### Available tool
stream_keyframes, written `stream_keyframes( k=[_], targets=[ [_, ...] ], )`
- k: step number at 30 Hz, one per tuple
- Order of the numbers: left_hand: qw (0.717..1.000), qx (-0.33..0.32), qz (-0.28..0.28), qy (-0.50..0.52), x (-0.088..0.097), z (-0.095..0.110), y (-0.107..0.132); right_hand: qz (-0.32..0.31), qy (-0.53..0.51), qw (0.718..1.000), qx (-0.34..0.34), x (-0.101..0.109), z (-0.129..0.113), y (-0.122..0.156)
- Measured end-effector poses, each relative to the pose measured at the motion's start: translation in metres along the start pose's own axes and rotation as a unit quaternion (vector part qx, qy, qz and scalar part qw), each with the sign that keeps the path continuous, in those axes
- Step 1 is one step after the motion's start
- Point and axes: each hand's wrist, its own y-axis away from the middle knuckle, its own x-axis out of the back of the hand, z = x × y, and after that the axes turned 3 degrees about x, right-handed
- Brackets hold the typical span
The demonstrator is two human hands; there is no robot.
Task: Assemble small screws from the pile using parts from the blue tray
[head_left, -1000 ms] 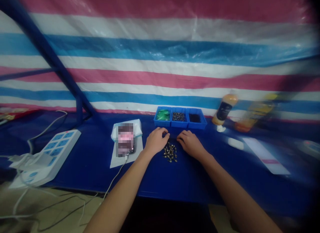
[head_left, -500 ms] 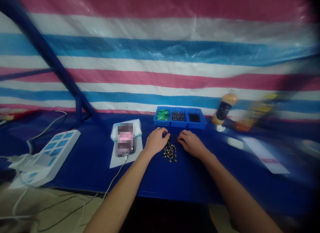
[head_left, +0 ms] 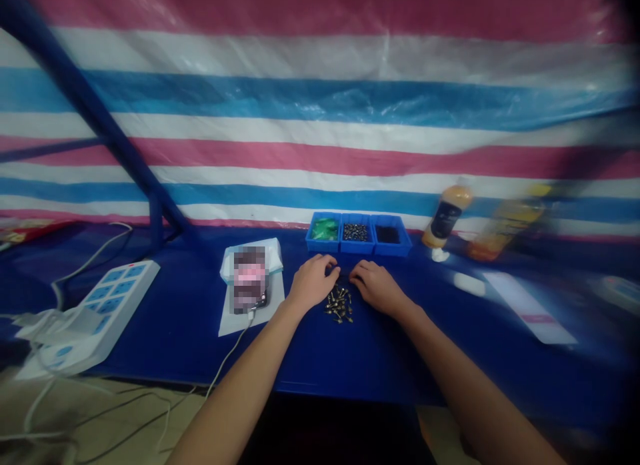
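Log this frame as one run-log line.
left hand: beside fastener pile | right hand: beside same pile | behind: blue three-compartment tray

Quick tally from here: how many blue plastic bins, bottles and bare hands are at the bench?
Blue plastic bins: 3
Bottles (peach squeeze bottle, blurred yellow bottle): 2
Hands (left hand, right hand): 2
Total: 7

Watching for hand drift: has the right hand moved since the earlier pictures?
Yes, slightly: the right hand has shifted left, judged against the middle blue parts bin beyond it.
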Motion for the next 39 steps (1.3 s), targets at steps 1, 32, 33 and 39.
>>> stream_keyframes(
  k=[1, 32, 33, 39],
  targets=[
    [1.0, -0.008, -0.006, 0.002, 0.001, 0.001, 0.0, 0.008, -0.014, 1.0, -0.002, 0.0, 0.0, 0.0],
    [0.994, -0.067, -0.012, 0.086, 0.007, 0.012, 0.001, 0.209, -0.3, 0.907, -0.209, 0.012, 0.023, 0.001],
    [0.995, -0.06, -0.013, 0.079, 0.007, 0.011, 0.001, 0.183, -0.26, 0.93, -0.181, 0.01, 0.02, 0.002],
    [0.999, -0.026, 0.01, 0.028, 0.003, 0.005, 0.0, 0.056, -0.038, 0.998, 0.001, -0.002, 0.0, 0.001]
  ],
)
